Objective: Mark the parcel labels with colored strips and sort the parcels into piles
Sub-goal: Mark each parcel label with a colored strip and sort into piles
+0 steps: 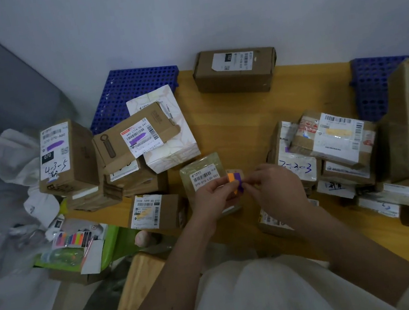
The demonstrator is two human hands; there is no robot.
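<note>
While both hands' fingers (pixel 229 183) pinch coloured strips (pixel 235 182), box piles (pixel 129 149) flank the parcel (pixel 202 172) beneath.

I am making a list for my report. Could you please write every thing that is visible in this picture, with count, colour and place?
strip pad: one, orange and purple, held between both hands
olive parcel: one, white label, under the hands
left pile: several brown boxes and one white, two labels marked purple
right pile: several brown and white parcels, top label marked orange
lone box: one, brown, by the wall
small box: one, brown, label marked orange, left of the hands
blue grids: two, at the wall
strip pack: one, multicoloured, far left
table: one, wooden
left hand: holds the pad
right hand: pinches the pad
</note>
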